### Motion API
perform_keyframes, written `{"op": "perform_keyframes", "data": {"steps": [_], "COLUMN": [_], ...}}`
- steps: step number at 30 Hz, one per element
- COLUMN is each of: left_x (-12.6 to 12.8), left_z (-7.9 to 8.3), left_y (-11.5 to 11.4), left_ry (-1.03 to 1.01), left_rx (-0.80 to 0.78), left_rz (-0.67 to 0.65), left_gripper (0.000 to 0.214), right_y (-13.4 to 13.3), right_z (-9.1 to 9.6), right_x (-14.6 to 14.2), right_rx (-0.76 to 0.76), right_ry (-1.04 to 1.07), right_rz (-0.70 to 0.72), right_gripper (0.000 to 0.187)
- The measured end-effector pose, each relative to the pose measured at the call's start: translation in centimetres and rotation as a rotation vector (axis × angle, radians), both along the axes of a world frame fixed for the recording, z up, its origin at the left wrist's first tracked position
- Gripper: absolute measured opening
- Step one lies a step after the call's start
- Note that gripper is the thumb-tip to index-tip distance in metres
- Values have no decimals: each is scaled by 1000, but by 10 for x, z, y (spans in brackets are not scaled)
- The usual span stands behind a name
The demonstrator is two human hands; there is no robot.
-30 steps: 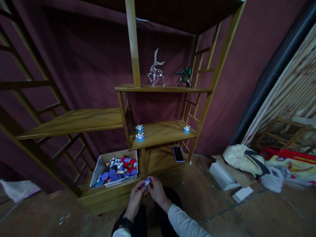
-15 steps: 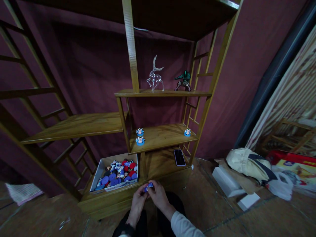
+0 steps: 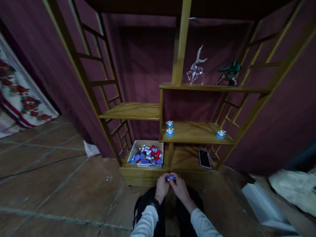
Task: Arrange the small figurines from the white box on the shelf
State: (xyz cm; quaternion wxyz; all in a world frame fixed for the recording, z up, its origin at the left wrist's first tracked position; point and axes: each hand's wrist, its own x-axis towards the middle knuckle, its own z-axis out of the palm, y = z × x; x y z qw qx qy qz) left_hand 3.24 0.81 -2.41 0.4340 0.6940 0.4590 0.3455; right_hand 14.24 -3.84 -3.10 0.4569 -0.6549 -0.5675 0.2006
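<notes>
A small blue-and-white figurine (image 3: pixel 170 177) is pinched between my two hands, in front of the shelf's bottom board. My left hand (image 3: pixel 162 187) closes on it from the left, and my right hand (image 3: pixel 179 188) from the right. Just beyond, to the left, a shallow white box (image 3: pixel 149 165) holds many small figurines and discs in red, blue and dark colours. On the middle shelf (image 3: pixel 195 131) two little figurines on blue bases (image 3: pixel 170 132) stand one behind the other at the left. A similar figurine (image 3: pixel 221 134) stands at the right end.
A phone (image 3: pixel 204 158) lies on the bottom board at the right. The upper shelf carries a clear glass deer (image 3: pixel 196 73) and a green-and-brown figure (image 3: pixel 231 73). White boxes (image 3: pixel 265 207) and a pale bag (image 3: pixel 293 189) are on the floor at right. A cable (image 3: pixel 49 165) crosses the tiles at left.
My view has swung to the left, so the shelf and box appear further right. Both hands still hold the small figurine close in front of the shelf.
</notes>
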Motion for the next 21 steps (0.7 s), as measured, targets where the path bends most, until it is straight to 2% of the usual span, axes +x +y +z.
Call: {"op": "perform_keyframes", "data": {"steps": [8, 14, 21], "left_x": [-8, -13, -18], "left_z": [-4, -7, -3], "left_y": [2, 5, 10], "left_ry": [57, 29, -40], "left_rx": [-27, -29, -23], "left_rz": [69, 63, 2], "left_gripper": [16, 19, 21], "right_y": [0, 2, 6], "right_z": [-1, -4, -1], "right_x": [-8, -14, -20], "right_rx": [-53, -19, 42], "right_ry": [-24, -13, 44], "right_rz": [19, 21, -18], "right_gripper": [28, 31, 24]}}
